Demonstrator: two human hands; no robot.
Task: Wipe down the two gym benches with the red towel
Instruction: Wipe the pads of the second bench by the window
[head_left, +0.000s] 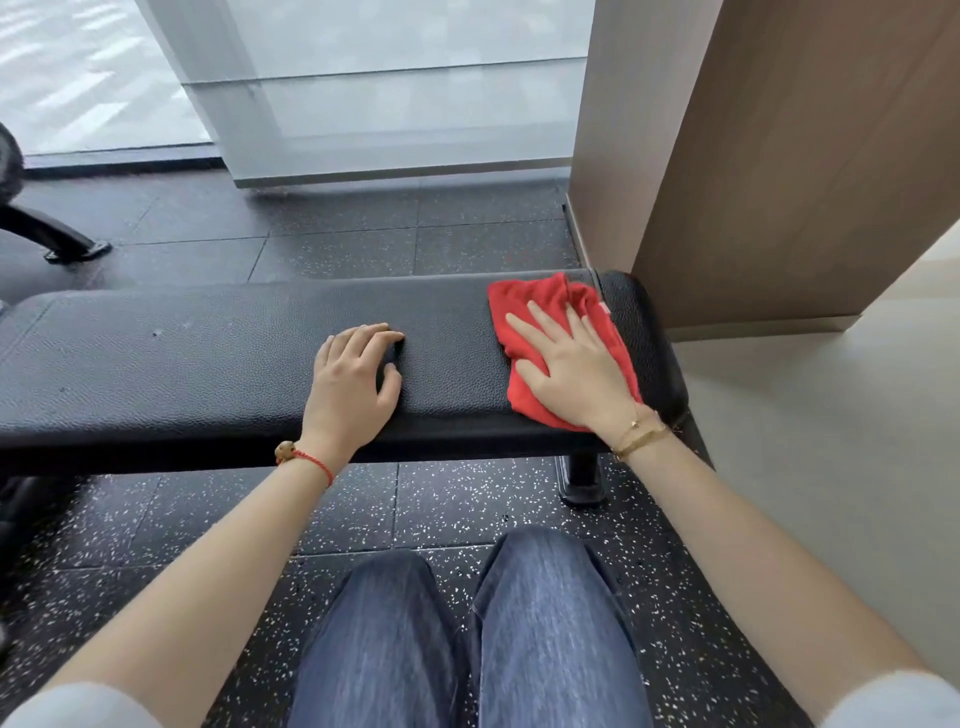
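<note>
Worktop (182, 364): black padded bench, running left to right over speckled floor (467, 499). Left hand (353, 384) near middle, fingers loosely bent, resting on pad, grip released. Right hand (571, 364) flat, fingers spread, pressing red towel (524, 306) onto right end.

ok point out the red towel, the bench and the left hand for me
red towel (524, 306): head view, on the bare cloth beyond the fingers of the hand that presses on it
bench (208, 353): head view, on the bare black pad
left hand (350, 376): head view, on the back of the hand
</note>
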